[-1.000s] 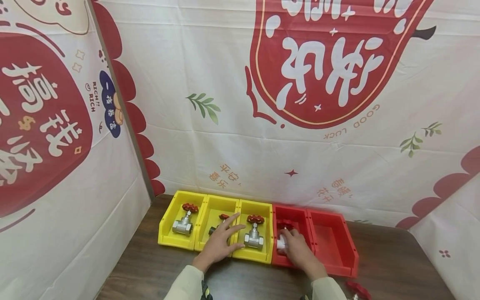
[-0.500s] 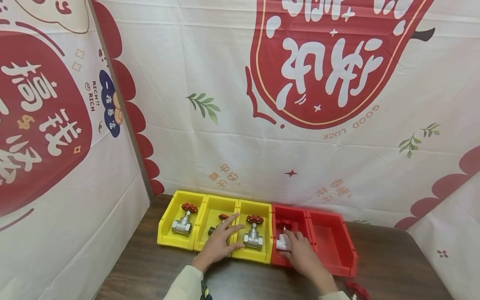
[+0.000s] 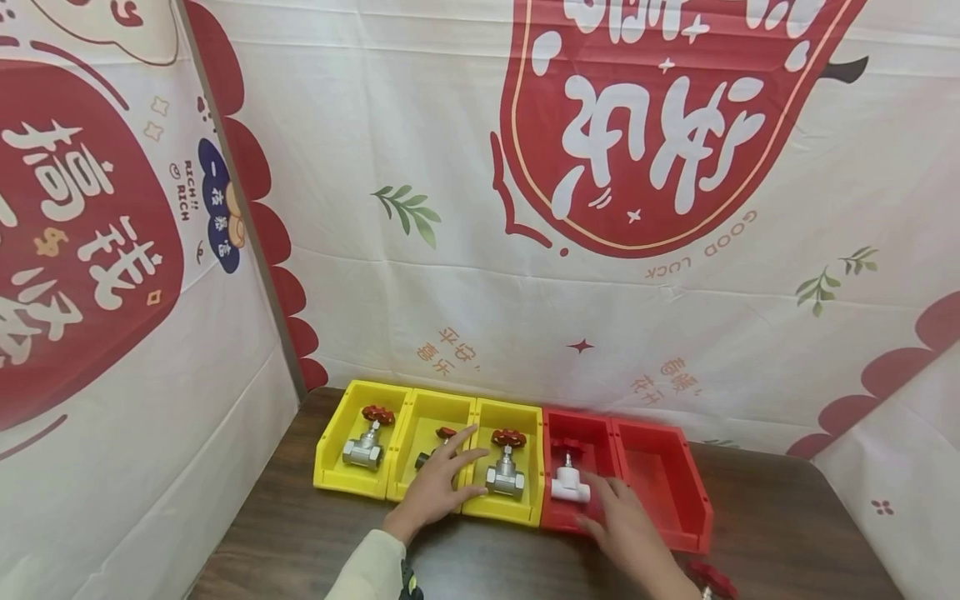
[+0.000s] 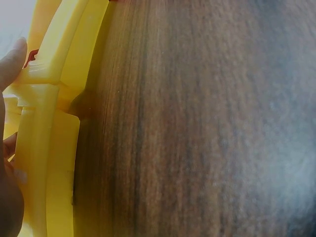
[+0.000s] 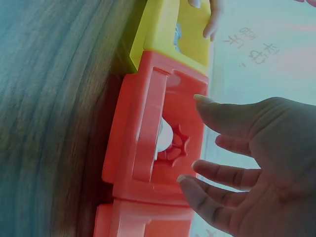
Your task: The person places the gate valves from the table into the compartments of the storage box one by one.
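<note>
In the head view my left hand lies over the front of the middle yellow bin and the right-hand yellow bin, fingers spread. A grey valve with a red handwheel sits beside its fingertips; another valve is partly hidden behind the hand. My right hand is at the front of the left red bin, fingers loosely extended. A white valve with a red handwheel stands in that bin. In the right wrist view the right hand holds nothing, its fingertips apart from the valve.
The leftmost yellow bin holds a grey valve with a red handwheel. The right red bin closes the row. Another red handwheel shows at the table's front right. Printed cloth rises behind the wooden table.
My right hand has let go of the white valve and drawn back to the right and toward the front, leaving the valve in the left red bin. The left hand has stayed in place.
</note>
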Available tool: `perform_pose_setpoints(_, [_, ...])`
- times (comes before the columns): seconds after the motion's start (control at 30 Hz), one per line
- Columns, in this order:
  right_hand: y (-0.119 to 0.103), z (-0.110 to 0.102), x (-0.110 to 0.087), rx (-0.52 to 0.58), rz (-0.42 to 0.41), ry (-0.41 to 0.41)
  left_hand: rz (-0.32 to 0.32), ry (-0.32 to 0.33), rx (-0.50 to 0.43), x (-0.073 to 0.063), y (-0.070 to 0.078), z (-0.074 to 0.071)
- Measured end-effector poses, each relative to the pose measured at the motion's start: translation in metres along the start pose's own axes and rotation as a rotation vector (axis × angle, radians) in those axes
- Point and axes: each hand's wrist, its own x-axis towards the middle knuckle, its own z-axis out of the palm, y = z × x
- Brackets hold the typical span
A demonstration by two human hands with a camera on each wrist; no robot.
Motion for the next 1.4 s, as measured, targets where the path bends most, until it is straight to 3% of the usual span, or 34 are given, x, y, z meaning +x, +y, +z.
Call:
perform_pose_setpoints(0.23, [0.006,-0.003,-0.017,0.018,0.031,-0.026,-0.022,-0.013,-0.023,-0.001,-0.001,-0.001])
perform_pose_setpoints(0.4, [0.014,-0.002,-0.032,0.012,0.003,-0.025,-0.013,-0.008,-0.02,-0.001,-0.001,-0.001])
perform_pose_setpoints(0.53, [0.021,-0.001,-0.041,-0.002,-0.012,0.006,-0.016,-0.001,-0.028,-0.002,-0.001,-0.002])
perform_pose_setpoints(0.83, [0.038,0.0,-0.063,-0.03,0.067,0.062,-0.026,0.006,-0.028,-0.004,-0.003,-0.003])
perform_pose_setpoints(1.1, [0.064,0.001,-0.072,-0.083,0.007,0.134,-0.021,0.007,-0.028,-0.003,-0.004,-0.003])
perform_pose_setpoints(1.4, [0.092,0.026,-0.083,-0.148,0.076,0.135,-0.02,0.01,-0.017,-0.001,-0.005,-0.004])
